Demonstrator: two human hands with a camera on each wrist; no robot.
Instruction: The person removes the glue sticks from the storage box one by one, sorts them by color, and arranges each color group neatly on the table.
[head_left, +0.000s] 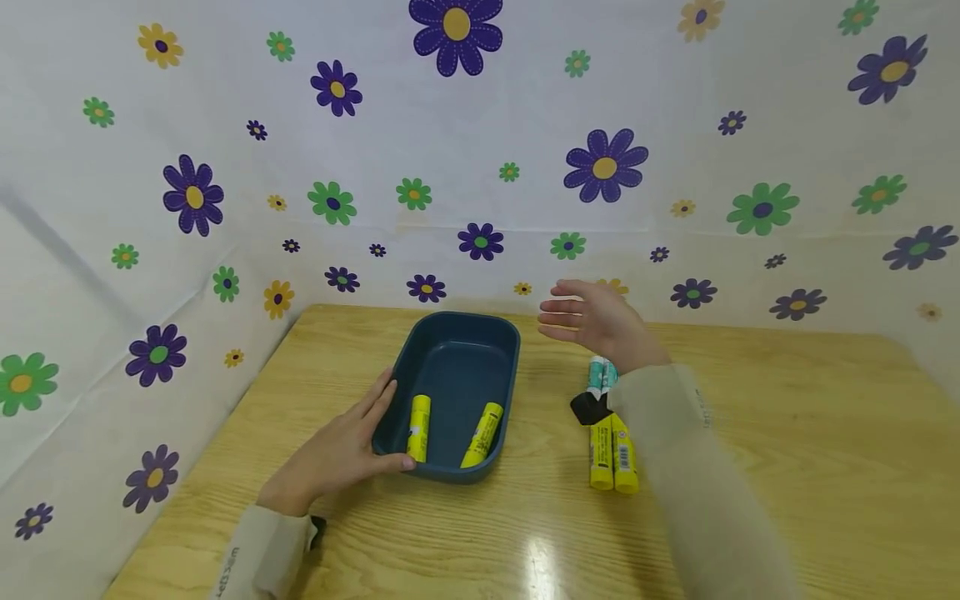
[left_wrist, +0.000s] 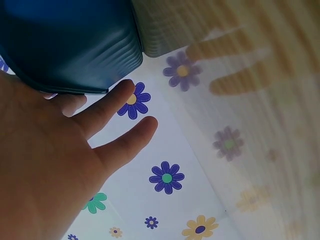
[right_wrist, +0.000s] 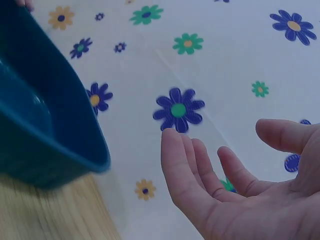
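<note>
A dark blue tray [head_left: 468, 367] stands on the table, with two yellow glue sticks [head_left: 419, 429] lying apart in its near end. My left hand [head_left: 330, 458] rests against its left side, the thumb by the near left corner of the rim. In the left wrist view the fingers [left_wrist: 105, 107] lie fairly straight and spread along the tray's outer wall. My right hand [head_left: 596, 321] is raised over the table to the right of the tray, holding nothing, its fingers [right_wrist: 175, 155] loosely bent and apart from the thumb.
Below the right wrist lie two more yellow glue sticks [head_left: 602, 454] side by side, and beyond them turquoise-and-white sticks [head_left: 597, 375], partly covered by the arm. A flower-patterned white sheet [head_left: 510, 117] rises behind the wooden table [head_left: 810, 450] and along its left side.
</note>
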